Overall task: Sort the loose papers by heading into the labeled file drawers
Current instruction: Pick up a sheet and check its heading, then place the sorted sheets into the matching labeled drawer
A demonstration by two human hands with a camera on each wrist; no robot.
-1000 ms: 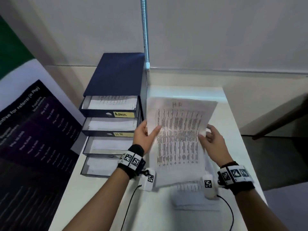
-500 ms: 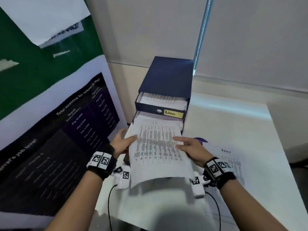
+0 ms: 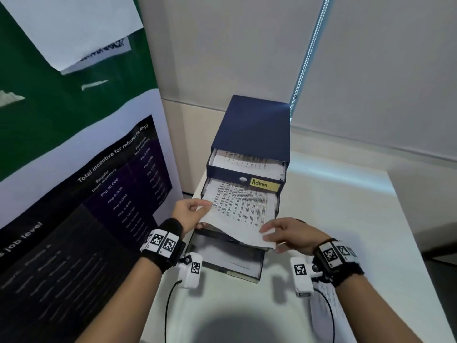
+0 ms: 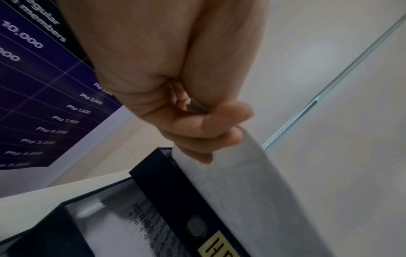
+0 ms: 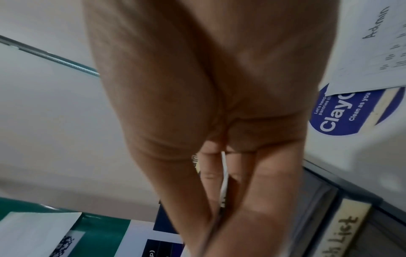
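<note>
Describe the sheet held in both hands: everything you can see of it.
The sheet is white paper printed with dense columns of small dark text. It sags, its far end lying in the open second drawer under the Admin drawer, its near end hanging past that drawer's front. The left hand pinches its left edge; the right hand holds its near right corner. Its heading is not visible.

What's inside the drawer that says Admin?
The Admin drawer stands part open, with printed papers lying in it. Only their front part shows; the cabinet covers the rest, so how many cannot be told.
</note>
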